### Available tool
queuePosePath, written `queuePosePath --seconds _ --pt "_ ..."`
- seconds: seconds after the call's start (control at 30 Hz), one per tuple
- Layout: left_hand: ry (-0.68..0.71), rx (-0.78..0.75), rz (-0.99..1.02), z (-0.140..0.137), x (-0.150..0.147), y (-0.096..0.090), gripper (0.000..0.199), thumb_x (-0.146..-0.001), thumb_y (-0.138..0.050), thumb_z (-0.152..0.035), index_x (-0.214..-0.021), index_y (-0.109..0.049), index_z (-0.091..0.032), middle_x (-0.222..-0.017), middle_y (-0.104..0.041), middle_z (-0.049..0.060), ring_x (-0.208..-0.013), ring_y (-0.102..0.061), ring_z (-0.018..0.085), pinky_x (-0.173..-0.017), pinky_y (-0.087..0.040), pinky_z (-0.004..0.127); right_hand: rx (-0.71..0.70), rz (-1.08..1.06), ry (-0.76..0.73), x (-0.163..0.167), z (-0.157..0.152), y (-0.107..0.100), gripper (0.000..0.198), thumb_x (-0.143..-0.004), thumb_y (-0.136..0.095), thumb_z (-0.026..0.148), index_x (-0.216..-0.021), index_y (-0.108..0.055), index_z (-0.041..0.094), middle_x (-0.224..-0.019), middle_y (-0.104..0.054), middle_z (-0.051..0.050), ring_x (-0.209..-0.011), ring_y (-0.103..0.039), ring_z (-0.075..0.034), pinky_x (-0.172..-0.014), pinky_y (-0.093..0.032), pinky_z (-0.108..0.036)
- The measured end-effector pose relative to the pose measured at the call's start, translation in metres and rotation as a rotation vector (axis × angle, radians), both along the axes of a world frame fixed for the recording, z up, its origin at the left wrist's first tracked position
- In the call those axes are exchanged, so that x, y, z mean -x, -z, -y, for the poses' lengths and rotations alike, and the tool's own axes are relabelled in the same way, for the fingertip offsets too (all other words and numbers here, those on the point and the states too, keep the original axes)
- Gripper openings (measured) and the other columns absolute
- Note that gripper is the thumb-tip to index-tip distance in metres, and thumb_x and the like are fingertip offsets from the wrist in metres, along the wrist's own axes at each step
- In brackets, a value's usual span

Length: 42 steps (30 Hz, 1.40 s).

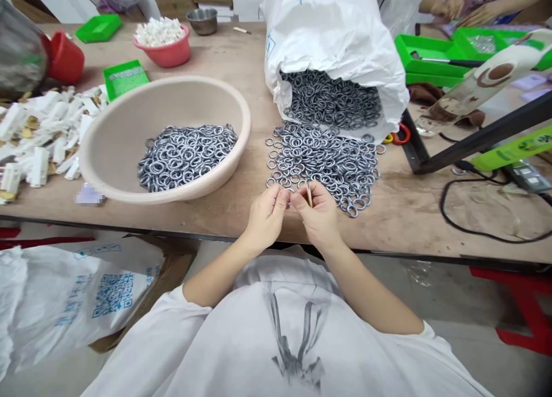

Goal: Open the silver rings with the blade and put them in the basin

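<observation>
My left hand (267, 214) is closed in a pinch on a small grey ring (290, 190), just above the front edge of the table. Fingertips cover most of that ring. My right hand (318, 217) meets it from the other side, its thumb near the ring. Between the right thumb and fingers is a slim tool (309, 194) with a tan part; its exact kind is unclear. Directly beyond both hands spreads a pile of grey rings (328, 161). It spills from a white sack (328, 34) lying open towards me. To the left, a large beige basin (107, 138) holds many similar rings.
White plastic pieces (43, 126) are heaped at the left. Behind the basin stand a green tray (125, 80), a red bowl (166, 54) and a metal bowl (202, 22). At right are a black metal frame (483, 138), a cable (444, 207) and another person's hands (468, 10).
</observation>
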<state>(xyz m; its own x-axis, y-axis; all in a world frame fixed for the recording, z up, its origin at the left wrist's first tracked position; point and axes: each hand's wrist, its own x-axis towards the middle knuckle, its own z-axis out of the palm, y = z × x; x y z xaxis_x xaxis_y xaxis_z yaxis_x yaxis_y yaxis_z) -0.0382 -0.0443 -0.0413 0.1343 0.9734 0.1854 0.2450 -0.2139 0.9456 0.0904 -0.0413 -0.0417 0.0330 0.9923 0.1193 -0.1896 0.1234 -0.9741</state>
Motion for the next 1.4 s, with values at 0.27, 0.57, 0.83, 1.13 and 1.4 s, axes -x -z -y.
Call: queuePosePath --seconds 0.27,0.57,0.83,1.13,1.4 --pt "0.141 0.359 0.601 0.0 -0.012 -0.003 0.051 -0.081 -0.063 -0.066 -0.071 -0.049 -0.018 -0.061 -0.045 -0.004 -0.053 -0.039 0.007 -0.048 -0.033 0.02 -0.11 0.234 -0.025 -0.014 -0.008 0.0 0.04 -0.086 -0.062 0.063 -0.09 -0.066 0.023 -0.074 -0.061 0.0 -0.067 -0.057 -0.015 -0.063 -0.046 -0.03" --pt "0.008 0.475 0.767 0.002 -0.014 -0.007 0.05 -0.073 -0.077 -0.058 -0.067 -0.048 -0.017 -0.057 -0.04 -0.006 -0.048 -0.035 0.004 -0.042 -0.031 0.016 -0.503 0.947 0.023 -0.025 0.013 -0.007 0.047 -0.099 -0.045 0.054 -0.067 -0.053 0.021 -0.066 -0.052 -0.001 -0.063 -0.048 -0.014 -0.059 -0.032 -0.029" --pt "0.015 0.519 0.803 0.004 -0.013 -0.01 0.051 -0.07 -0.079 -0.056 -0.069 -0.047 -0.017 -0.055 -0.038 -0.008 -0.047 -0.031 0.004 -0.042 -0.026 0.016 -0.523 0.978 0.012 -0.019 0.015 -0.004 0.044 -0.098 -0.048 0.049 -0.065 -0.05 0.021 -0.064 -0.051 0.0 -0.06 -0.047 -0.013 -0.058 -0.031 -0.028" --pt "0.24 0.608 0.74 0.021 -0.007 0.0 0.047 -0.08 -0.07 -0.056 -0.067 -0.049 -0.016 -0.056 -0.046 -0.004 -0.047 -0.038 0.005 -0.048 -0.031 0.02 -0.125 0.639 0.067 -0.032 -0.014 0.011 0.044 -0.094 -0.048 0.058 -0.071 -0.054 0.022 -0.059 -0.045 0.003 -0.059 -0.043 -0.014 -0.059 -0.033 -0.028" --pt "0.033 0.536 0.675 0.012 0.027 0.016 0.044 -0.074 -0.077 -0.054 -0.072 -0.061 -0.013 -0.064 -0.061 0.0 -0.051 -0.049 0.006 -0.051 -0.04 0.019 -0.174 0.901 -0.186 0.0 -0.038 -0.002 0.031 -0.088 -0.065 0.045 -0.106 -0.066 0.02 -0.091 -0.07 -0.003 -0.078 -0.061 -0.018 -0.068 -0.041 -0.028"
